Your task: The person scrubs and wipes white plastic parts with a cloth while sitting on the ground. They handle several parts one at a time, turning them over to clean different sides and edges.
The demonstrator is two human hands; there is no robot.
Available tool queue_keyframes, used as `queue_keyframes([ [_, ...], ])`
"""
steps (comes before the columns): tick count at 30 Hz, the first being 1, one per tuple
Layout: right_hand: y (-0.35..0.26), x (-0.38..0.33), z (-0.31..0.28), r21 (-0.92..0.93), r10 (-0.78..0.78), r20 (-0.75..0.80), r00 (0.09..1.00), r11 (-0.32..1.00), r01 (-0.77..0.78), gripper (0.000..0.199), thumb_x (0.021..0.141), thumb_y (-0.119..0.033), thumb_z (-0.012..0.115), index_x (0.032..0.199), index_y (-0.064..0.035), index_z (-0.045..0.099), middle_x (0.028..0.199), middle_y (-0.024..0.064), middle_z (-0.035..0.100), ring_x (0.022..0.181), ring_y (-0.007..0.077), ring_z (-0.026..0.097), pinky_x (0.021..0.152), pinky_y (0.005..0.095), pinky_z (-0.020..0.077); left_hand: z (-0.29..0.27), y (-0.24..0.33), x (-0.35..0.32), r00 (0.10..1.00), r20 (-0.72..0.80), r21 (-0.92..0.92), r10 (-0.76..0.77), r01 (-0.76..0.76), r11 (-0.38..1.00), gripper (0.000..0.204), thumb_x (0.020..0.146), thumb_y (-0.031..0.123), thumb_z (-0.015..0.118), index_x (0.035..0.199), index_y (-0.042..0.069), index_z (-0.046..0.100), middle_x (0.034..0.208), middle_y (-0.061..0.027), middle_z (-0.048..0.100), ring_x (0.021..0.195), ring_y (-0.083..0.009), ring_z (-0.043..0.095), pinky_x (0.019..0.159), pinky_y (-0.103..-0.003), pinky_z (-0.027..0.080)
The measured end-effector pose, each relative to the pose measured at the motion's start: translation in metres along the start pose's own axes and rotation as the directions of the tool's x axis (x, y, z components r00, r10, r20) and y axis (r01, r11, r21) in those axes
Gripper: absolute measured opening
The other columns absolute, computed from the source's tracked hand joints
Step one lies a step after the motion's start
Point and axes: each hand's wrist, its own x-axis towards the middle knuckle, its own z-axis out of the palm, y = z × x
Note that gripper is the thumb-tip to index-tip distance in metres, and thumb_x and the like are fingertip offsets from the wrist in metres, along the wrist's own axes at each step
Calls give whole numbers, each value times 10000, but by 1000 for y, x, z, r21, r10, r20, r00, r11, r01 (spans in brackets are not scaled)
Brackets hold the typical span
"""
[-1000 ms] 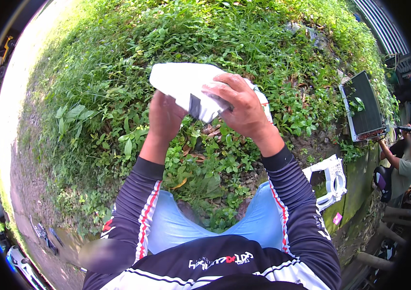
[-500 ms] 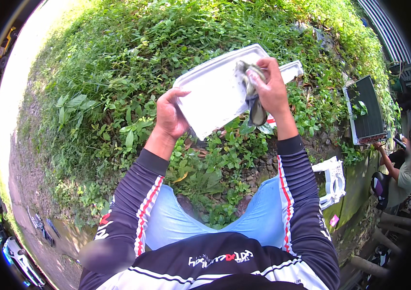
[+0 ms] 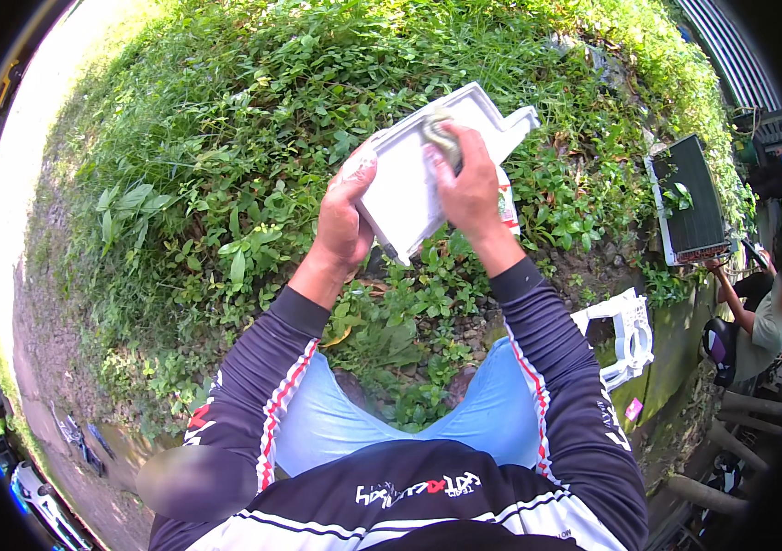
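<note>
My left hand (image 3: pixel 347 207) grips the left edge of a white plastic panel (image 3: pixel 398 197), a shallow tray-like piece with raised rims and a tab at its far right corner. The panel is held up tilted above the plants. Bunched in my right hand (image 3: pixel 474 193) is a greyish-green rag (image 3: pixel 442 136), pressed against the panel's inner face near its far rim. White suds or wet smears show on my left thumb. Partly hidden behind my right hand is a red and white packet (image 3: pixel 508 204).
Leafy weeds (image 3: pixel 235 184) cover the ground ahead. To the right lie a finned coil unit (image 3: pixel 692 202) and a white plastic frame (image 3: pixel 632 340). Another person (image 3: pixel 763 317) crouches at the far right, a hand at the coil unit. Round poles (image 3: pixel 708 494) lie at lower right.
The panel has turned and tilted more steeply, its right end shifting left. My right hand and rag have moved left with it; the rag is more tucked under my fingers.
</note>
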Motion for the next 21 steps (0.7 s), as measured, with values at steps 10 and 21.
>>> queue_keyframes([
  [10,-34,0,2,80,-229,198,953,973,217,439,855,53,715,1288,-10,681,1223,191,691,1178,393,684,1027,454,566,-2,2,2,997,-71,-62,-12,7,998,509,1166,379,481,1494,-4,558,1377,-148,696,1243,-289,696,1114,-460,548],
  [21,-21,-20,5,199,-413,385,825,910,363,421,821,166,628,1164,-47,745,1118,150,680,1049,355,712,932,434,589,-36,31,14,957,-204,-53,204,-219,974,577,1160,399,498,1534,-40,515,1450,-192,661,1322,-361,664,1151,-527,524],
])
